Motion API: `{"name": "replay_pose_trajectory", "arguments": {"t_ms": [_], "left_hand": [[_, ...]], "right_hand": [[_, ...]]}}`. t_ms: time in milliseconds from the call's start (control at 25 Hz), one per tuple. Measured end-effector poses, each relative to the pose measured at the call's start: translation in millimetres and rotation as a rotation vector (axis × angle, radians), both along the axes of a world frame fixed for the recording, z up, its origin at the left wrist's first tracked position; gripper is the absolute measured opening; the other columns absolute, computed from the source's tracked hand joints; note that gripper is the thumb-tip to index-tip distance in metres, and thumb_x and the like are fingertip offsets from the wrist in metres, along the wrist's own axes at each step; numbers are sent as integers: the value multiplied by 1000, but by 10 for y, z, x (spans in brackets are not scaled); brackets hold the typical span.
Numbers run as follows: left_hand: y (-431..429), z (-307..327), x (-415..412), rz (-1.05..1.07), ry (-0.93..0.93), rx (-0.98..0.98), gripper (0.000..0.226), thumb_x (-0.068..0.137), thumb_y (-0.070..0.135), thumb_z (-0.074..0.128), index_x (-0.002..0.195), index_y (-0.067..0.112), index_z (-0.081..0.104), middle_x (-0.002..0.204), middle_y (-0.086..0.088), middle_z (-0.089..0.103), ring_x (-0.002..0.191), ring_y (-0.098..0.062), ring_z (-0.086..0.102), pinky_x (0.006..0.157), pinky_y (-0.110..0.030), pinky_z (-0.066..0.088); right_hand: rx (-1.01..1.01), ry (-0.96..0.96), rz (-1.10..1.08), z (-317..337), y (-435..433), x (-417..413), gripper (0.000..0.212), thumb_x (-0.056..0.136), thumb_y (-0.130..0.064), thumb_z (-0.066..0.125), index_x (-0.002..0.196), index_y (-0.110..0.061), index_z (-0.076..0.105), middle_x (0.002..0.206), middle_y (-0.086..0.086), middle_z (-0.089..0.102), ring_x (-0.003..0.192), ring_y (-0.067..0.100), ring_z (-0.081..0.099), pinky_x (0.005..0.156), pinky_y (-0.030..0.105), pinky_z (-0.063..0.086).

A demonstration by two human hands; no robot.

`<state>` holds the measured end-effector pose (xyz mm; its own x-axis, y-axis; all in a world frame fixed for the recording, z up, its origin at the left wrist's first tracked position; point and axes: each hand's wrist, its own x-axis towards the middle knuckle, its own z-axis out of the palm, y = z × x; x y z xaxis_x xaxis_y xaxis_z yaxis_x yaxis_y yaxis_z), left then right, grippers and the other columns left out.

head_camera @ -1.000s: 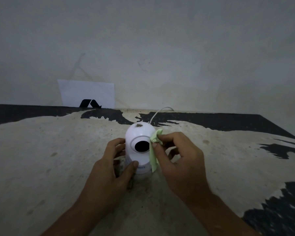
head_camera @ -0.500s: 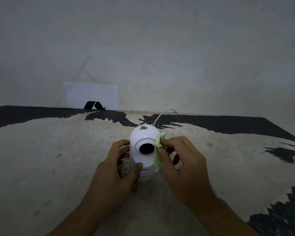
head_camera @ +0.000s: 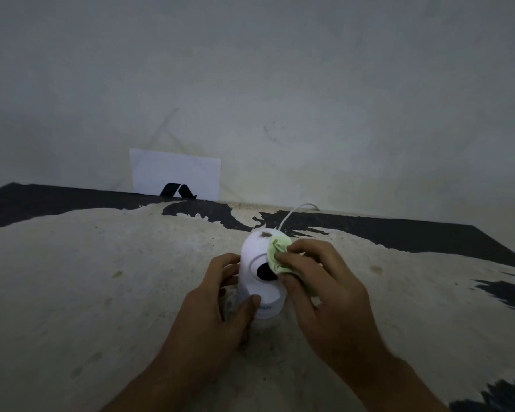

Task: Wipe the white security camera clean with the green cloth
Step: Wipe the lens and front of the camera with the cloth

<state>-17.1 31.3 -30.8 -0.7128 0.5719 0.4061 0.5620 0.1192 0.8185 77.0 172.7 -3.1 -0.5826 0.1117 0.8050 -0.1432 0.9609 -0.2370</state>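
Left hand (head_camera: 217, 304) clamped round camera (head_camera: 257, 264) base, thumb in front. Right hand (head_camera: 321, 295) pinches bunched cloth (head_camera: 277, 254) against camera's upper right side, beside lens.

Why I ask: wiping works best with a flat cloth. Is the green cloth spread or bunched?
Bunched: the green cloth is crumpled under the right hand fingertips against the white security camera.

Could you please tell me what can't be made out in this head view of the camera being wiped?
- Security camera right side: hidden by green cloth and right hand.
- Its base label: too blurred to read.
- White cable: far end not visible.
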Motion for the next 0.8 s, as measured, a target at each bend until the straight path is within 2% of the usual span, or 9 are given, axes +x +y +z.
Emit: {"name": "replay_pose_trajectory", "arguments": {"t_ms": [120,200,360,400,480,560,640,720,800], "left_hand": [[-6,-3,-5,-17,-1,8,58,73,46,60,125,36,36,117,27,50,100,20,44,73,4,38],[-10,-5,-11,-17,0,12,60,71,49,59,125,36,36,118,26,51,100,21,44,73,6,37],[8,7,0,-5,-29,19,66,69,49,58,129,33,35,116,23,49,91,20,43,66,5,38],[10,3,-1,-4,-27,20,65,71,47,59,129,33,34,116,23,49,91,19,43,67,5,38],[6,-13,-17,-10,-11,11,58,77,41,63,127,35,35,117,24,50,93,21,42,70,6,37],[-4,-21,-28,-14,-11,9,56,78,38,64,126,35,35,117,25,50,95,23,40,70,7,36],[0,-18,-23,-17,-9,17,56,78,37,64,126,34,36,115,27,49,94,22,41,70,8,35],[7,-2,-11,-21,-25,25,54,78,33,66,123,36,36,110,30,49,91,20,46,69,7,37],[10,-5,-9,-27,-55,45,52,79,26,67,118,41,37,106,29,53,90,18,54,70,4,41]], "right_hand": [[-101,42,-53,55,80,-46,27,89,-15,53,111,-5,62,109,10,65,102,9,56,96,11,41],[-96,16,-84,87,58,-83,31,89,-19,47,114,-6,61,112,11,66,104,13,57,100,19,42],[358,-115,42,129,-70,-41,33,84,-19,46,112,-8,59,112,9,69,104,18,54,91,26,49],[380,-101,64,153,-69,-25,32,85,-19,47,112,-7,60,110,9,69,102,18,53,89,28,51],[233,-24,27,212,3,-15,29,89,-16,46,112,-5,60,108,10,69,99,20,57,86,29,52],[86,36,-58,256,92,-34,30,90,-19,44,111,-6,62,101,9,69,90,21,60,77,25,50],[51,-10,-86,252,80,-73,31,89,-21,43,112,-9,61,97,7,67,86,20,59,72,22,50],[158,-81,-27,201,-29,-105,30,86,-19,47,112,-11,60,102,6,68,90,18,58,72,28,54],[365,-163,83,150,-127,-88,29,83,-17,53,112,-15,60,106,2,70,93,18,56,73,31,54]]}}
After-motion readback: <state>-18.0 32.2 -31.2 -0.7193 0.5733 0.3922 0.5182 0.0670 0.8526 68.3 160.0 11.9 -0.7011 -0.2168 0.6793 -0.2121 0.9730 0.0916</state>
